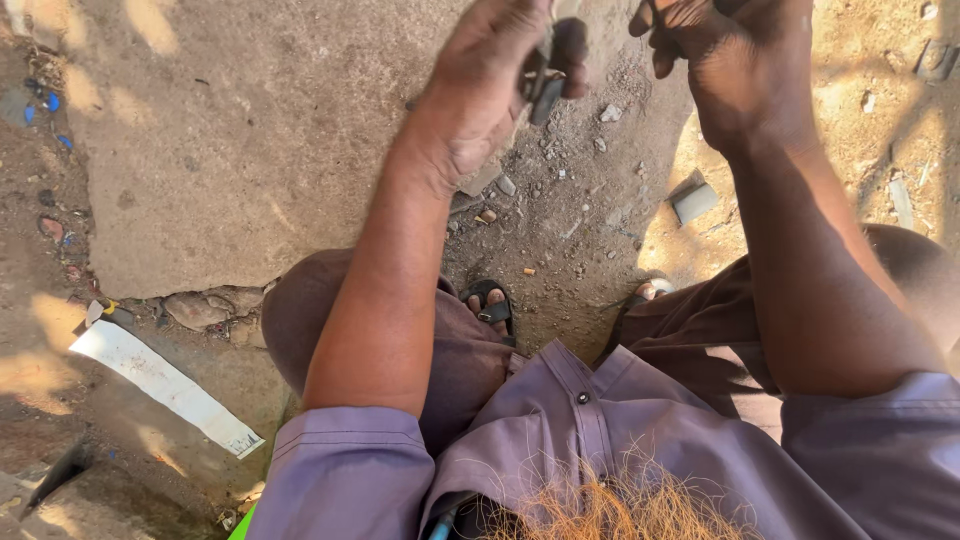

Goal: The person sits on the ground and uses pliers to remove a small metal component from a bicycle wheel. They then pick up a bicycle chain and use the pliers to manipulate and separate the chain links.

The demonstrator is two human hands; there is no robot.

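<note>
Nearest the camera, a tuft of dry orange-brown fibre (610, 510) is seen at the bottom edge of the view, lying against a purple-grey shirt (600, 420) with a dark button. Short sleeves of the same cloth cover both upper arms, and brown trousers (470, 350) are stretched over the bent knees. Between the knees, two feet in dark sandals (492, 305) are set on bare, gravelly ground (570, 220).

Both forearms are raised toward the top edge of the view. The left hand (490, 80) is curled shut, and a small dark tool-like object (552, 70) is pinched between its thumb and fingers; what the object is cannot be told, since it is blurred and partly hidden. The right hand (735, 60) is held just beside it, near the top right, with fingers bent inward; its fingertips are cut off by the edge, so it cannot be told whether anything is gripped. The two hands are close together but are not seen touching.

On the ground, a large flat concrete slab (230, 140) fills the upper left. A long white strip (165, 385) lies by the left edge, below the slab. A small grey block (695, 202) rests near the right foot, among scattered pebbles.
</note>
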